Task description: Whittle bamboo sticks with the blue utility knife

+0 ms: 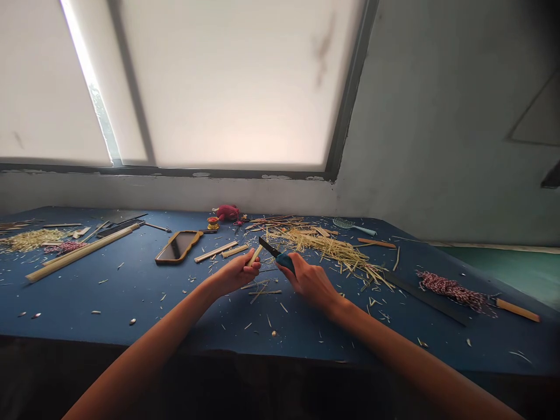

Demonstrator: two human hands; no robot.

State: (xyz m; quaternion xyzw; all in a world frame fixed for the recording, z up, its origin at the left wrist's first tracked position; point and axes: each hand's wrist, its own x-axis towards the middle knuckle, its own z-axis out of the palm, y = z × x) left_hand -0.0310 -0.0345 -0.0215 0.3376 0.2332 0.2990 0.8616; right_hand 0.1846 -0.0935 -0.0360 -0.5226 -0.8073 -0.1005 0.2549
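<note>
Head view: both forearms reach in from the bottom edge, over the near edge of a blue-topped work table [109, 306]; 12 o'clock is the table's far side, as seen from the hands.

Left hand: the left hand [234, 275] is curled closed around a pale flat bamboo sliver [254, 255], whose tip sticks out toward 1 o'clock.

Right hand: the right hand [310, 284] is closed firmly on a black-bladed knife with a blue handle [285, 262]; the blade points toward 10 o'clock, just beside the sliver.

Near the hands: loose pale bamboo shavings [332, 251] lie heaped at 1 o'clock; two flat bamboo strips [221, 251] lie at 11 o'clock.

Rest of the table: a phone in a tan case [178, 246] sits at 10 o'clock; a long bamboo stick [81, 252] lies at 9 o'clock; a pink plush toy [226, 213] sits at 12 o'clock; red-and-white twine [450, 290] lies at 3 o'clock, beside a long black ruler [426, 297].
</note>
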